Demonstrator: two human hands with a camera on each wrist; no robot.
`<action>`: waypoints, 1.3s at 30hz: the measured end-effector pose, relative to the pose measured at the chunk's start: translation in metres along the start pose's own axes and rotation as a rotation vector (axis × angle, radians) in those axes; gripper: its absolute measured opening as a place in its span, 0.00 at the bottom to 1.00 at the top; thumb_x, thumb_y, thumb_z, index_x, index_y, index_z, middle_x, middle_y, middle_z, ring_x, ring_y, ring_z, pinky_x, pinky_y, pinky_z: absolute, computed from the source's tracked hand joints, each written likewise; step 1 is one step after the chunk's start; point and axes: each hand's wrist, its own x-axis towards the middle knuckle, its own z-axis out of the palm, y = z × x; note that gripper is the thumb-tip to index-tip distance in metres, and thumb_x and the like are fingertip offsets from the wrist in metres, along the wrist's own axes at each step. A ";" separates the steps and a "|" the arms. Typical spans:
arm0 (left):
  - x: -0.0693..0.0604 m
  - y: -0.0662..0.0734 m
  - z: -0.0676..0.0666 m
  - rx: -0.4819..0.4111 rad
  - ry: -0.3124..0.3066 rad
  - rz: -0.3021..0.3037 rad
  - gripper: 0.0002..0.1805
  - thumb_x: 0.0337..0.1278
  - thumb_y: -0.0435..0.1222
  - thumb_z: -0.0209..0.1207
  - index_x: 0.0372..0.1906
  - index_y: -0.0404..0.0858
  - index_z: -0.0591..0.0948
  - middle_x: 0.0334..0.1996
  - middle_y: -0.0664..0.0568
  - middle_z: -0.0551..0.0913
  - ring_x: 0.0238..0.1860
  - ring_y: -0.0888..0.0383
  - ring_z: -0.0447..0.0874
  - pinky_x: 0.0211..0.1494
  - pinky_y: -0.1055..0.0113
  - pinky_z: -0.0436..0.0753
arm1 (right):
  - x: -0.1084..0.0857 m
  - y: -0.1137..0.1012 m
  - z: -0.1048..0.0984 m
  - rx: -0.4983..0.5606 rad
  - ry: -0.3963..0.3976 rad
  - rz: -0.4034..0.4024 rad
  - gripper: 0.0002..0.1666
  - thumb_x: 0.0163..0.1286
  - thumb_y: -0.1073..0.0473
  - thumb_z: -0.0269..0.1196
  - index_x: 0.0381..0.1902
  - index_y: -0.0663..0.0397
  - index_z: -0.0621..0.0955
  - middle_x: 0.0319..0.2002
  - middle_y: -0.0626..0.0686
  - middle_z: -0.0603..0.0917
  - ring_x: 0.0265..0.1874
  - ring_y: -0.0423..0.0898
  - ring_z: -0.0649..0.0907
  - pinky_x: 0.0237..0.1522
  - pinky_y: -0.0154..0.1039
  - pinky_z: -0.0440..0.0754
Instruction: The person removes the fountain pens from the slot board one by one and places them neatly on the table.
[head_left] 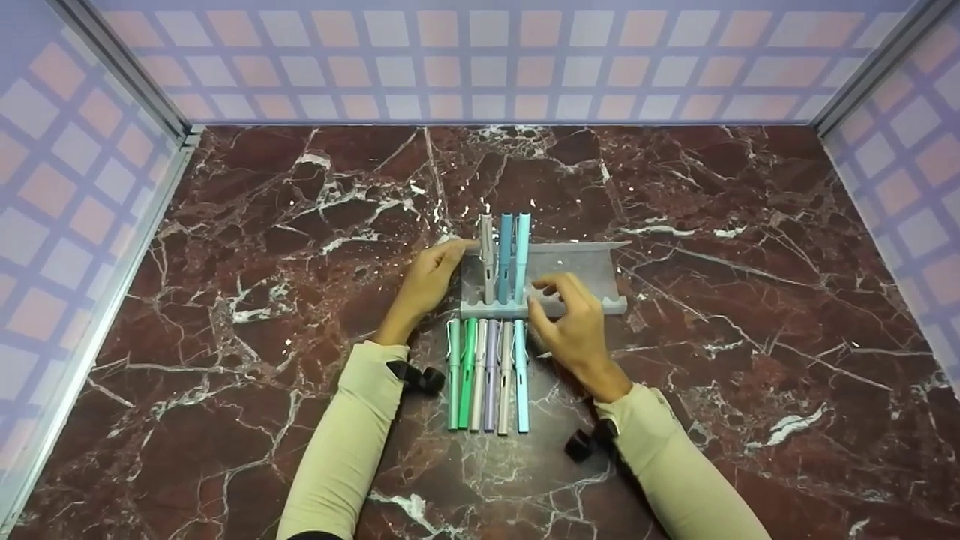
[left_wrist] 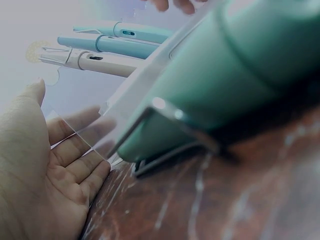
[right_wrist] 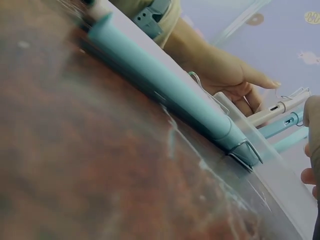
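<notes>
A translucent case (head_left: pixel 577 274) lies with its lid spread toward the back. In its notched front strip three pens stand side by side: a beige pen (head_left: pixel 487 259), a dark teal-blue pen (head_left: pixel 505 259) and a light blue pen (head_left: pixel 522 259). At the case's left edge is my left hand (head_left: pixel 429 285); in the left wrist view its fingers (left_wrist: pixel 75 160) lie loosely extended behind the clear sheet. My right hand (head_left: pixel 574 322) is just right of the light blue pen, fingers bent above the front strip, with no pen seen in them; whether it touches the strip is unclear.
In front of the case several pens lie in a row, among them a green pen (head_left: pixel 466 375), a purple pen (head_left: pixel 491 375) and another light blue pen (head_left: pixel 521 379). The marbled table (head_left: pixel 712 300) meets checkered walls (head_left: pixel 495 60) at the back and sides.
</notes>
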 end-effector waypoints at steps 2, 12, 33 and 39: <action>0.000 0.000 0.000 0.000 -0.001 -0.002 0.19 0.79 0.36 0.44 0.57 0.30 0.81 0.57 0.38 0.83 0.61 0.44 0.79 0.70 0.56 0.71 | 0.003 0.001 0.002 0.000 -0.012 0.016 0.10 0.59 0.69 0.68 0.39 0.63 0.82 0.34 0.58 0.86 0.33 0.55 0.84 0.37 0.48 0.85; 0.000 0.001 0.001 0.012 -0.013 -0.025 0.20 0.79 0.39 0.44 0.58 0.33 0.82 0.56 0.41 0.84 0.58 0.48 0.81 0.69 0.58 0.73 | 0.013 0.005 0.009 0.028 -0.040 0.093 0.15 0.59 0.66 0.70 0.43 0.66 0.82 0.36 0.60 0.88 0.31 0.54 0.86 0.37 0.47 0.87; -0.002 0.000 -0.001 0.007 -0.018 -0.051 0.21 0.80 0.41 0.44 0.58 0.35 0.82 0.56 0.43 0.84 0.55 0.48 0.82 0.66 0.56 0.75 | 0.013 0.000 0.008 -0.130 -0.185 0.198 0.17 0.65 0.56 0.70 0.48 0.60 0.84 0.33 0.54 0.90 0.27 0.51 0.86 0.38 0.51 0.79; -0.001 -0.002 0.000 0.025 -0.005 -0.015 0.20 0.79 0.38 0.44 0.58 0.32 0.82 0.57 0.42 0.84 0.60 0.49 0.80 0.70 0.59 0.72 | 0.012 0.001 0.008 -0.103 -0.164 0.174 0.15 0.65 0.58 0.70 0.46 0.62 0.84 0.31 0.54 0.89 0.24 0.49 0.85 0.31 0.47 0.83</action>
